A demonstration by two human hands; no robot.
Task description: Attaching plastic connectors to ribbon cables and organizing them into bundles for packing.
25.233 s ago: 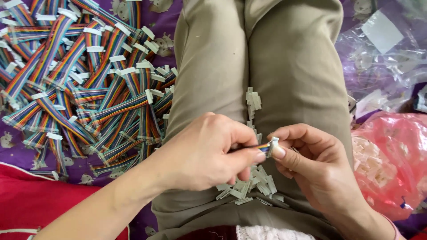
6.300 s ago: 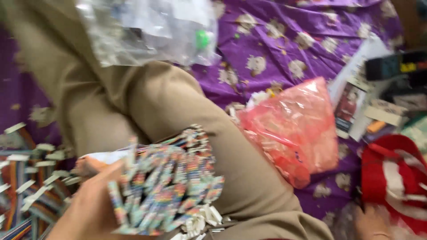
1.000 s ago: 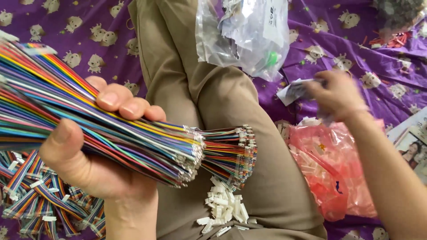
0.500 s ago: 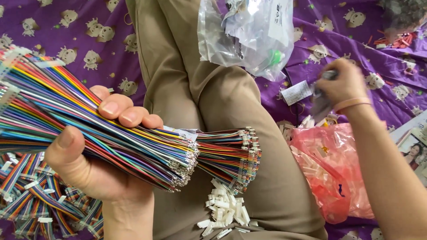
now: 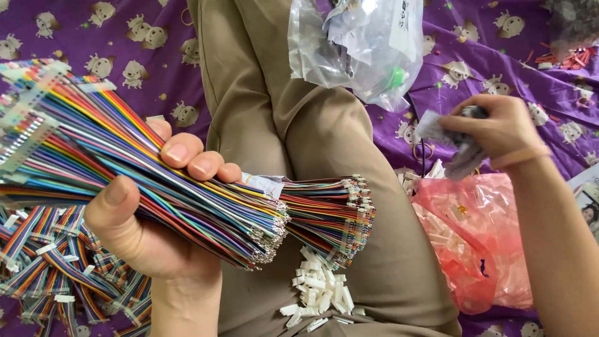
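Observation:
My left hand (image 5: 146,221) grips a thick bundle of rainbow-coloured wires (image 5: 150,181), its bare metal ends pointing right over my leg in khaki trousers (image 5: 349,143). A second, smaller wire bundle (image 5: 331,212) lies on that leg just beyond the first. Under them sits a small heap of white plastic connector housings (image 5: 321,290). My right hand (image 5: 493,128) is raised at the right, closed on a small crumpled clear plastic bag (image 5: 449,140), above a red plastic bag (image 5: 480,237) with white connectors inside.
A clear plastic bag (image 5: 362,47) with packets rests on my upper leg. Finished rainbow cables with white connectors (image 5: 56,274) pile up at lower left. A purple patterned cloth (image 5: 131,56) covers the floor. Red bits and a dark bag (image 5: 571,37) lie at the top right.
My right hand has come down and toward me with the small clear bag. The left hand keeps holding the wire bundle, now a little lower in view.

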